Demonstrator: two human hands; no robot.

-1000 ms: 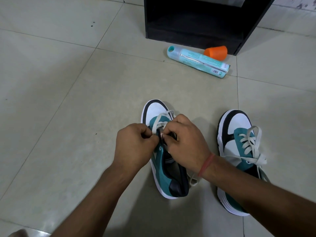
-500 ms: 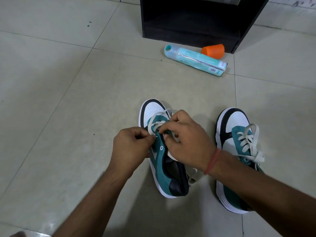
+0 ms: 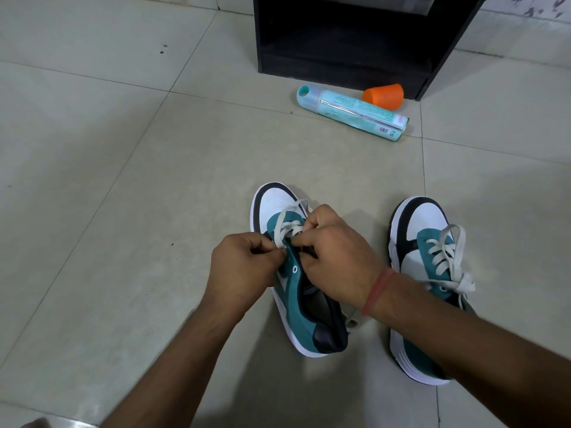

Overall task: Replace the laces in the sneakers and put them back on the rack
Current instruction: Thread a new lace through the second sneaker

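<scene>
**Both hands on the lace of the near sneaker**

The left hand (image 3: 244, 267) has its fingers curled, pinching a white lace (image 3: 285, 231) at the left edge of the eyelet row. The right hand (image 3: 336, 261) is curled too, its fingertips pinching the same lace from the opposite side, just above the tongue. The two hands nearly meet over the middle of the shoe, so its lacing area lies directly between and under them. A reddish thread band (image 3: 377, 291) circles the right wrist.

The shoe being worked on, the left sneaker (image 3: 304, 307), is teal with a white toe cap, dark trim and a white sole. It stands on the tiled floor (image 3: 123, 211) with its toe pointing away from the person. Only the eyelets nearest the toe carry lace; one bare eyelet shows on the teal side panel below the left hand.

The right sneaker (image 3: 426, 273) stands apart to the right, fully laced and tied in a bow, partly covered by the right forearm.

Farther off, a pale turquoise spray can (image 3: 352, 111) lies on its side, with an orange cap (image 3: 383, 95) just beside it. Behind both stands the black rack (image 3: 340, 38), its lower shelf dark.
</scene>
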